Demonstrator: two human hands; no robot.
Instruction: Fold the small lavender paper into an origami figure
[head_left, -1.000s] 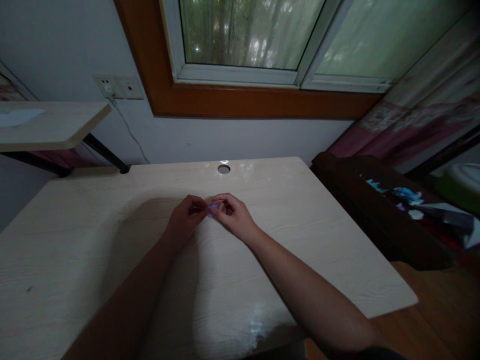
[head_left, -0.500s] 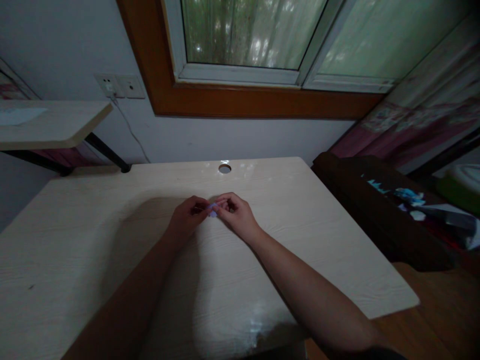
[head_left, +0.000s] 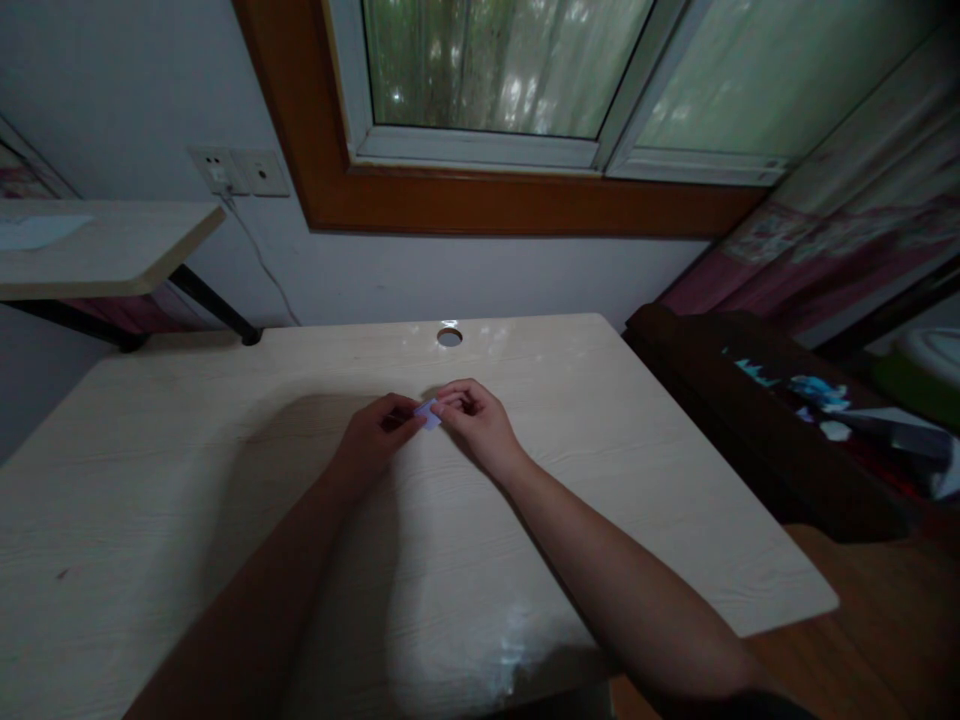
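Observation:
A small, pale purple piece that looks like folded paper (head_left: 430,414) is held between my two hands, over the far middle of the light wood-grain table (head_left: 480,560). My left hand (head_left: 380,425) pinches its left side between thumb and fingers. From the right, my right hand (head_left: 478,418) pinches its other edge, thumb in front and fingers curled behind. The fingertips cover part of the piece, so its full shape is hidden.
A round cable hole (head_left: 450,338) lies near the table's back edge. At the left stands a raised shelf (head_left: 112,245) on black legs. A white cord (head_left: 259,255) hangs from the wall socket. Dark wooden furniture (head_left: 720,400) with assorted items adjoins the right side.
My right hand has shifted slightly right and up, its fingers a little farther from my left hand. More of the purple piece now shows, and it looks flatter.

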